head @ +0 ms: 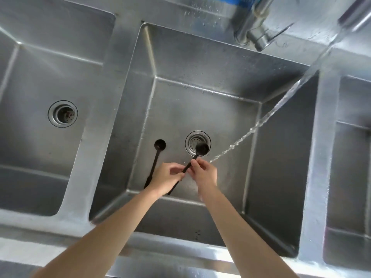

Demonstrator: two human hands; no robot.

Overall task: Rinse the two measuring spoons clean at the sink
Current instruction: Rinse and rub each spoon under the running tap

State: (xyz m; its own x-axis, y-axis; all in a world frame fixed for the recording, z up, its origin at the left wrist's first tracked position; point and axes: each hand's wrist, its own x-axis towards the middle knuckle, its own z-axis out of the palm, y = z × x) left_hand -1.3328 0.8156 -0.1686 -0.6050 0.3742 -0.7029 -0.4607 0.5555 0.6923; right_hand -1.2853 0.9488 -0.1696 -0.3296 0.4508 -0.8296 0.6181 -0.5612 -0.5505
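Observation:
Both hands hold one black measuring spoon (201, 149) over the middle basin (200, 63). My left hand (166, 180) grips its handle lower down, and my right hand (204, 173) pinches the handle near the bowl, which hovers over the drain (193, 142). A second black measuring spoon (156, 157) lies flat on the basin floor to the left, its handle end hidden behind my left hand. A stream of water (281, 105) falls from the tap (353, 15) at the upper right and lands just right of my right hand.
A steel sink with three basins fills the view. The left basin (40, 153) has its own drain (62, 113). A right basin (351, 157) lies beyond a steel divider. A second tap body (255, 35) stands at the back rim.

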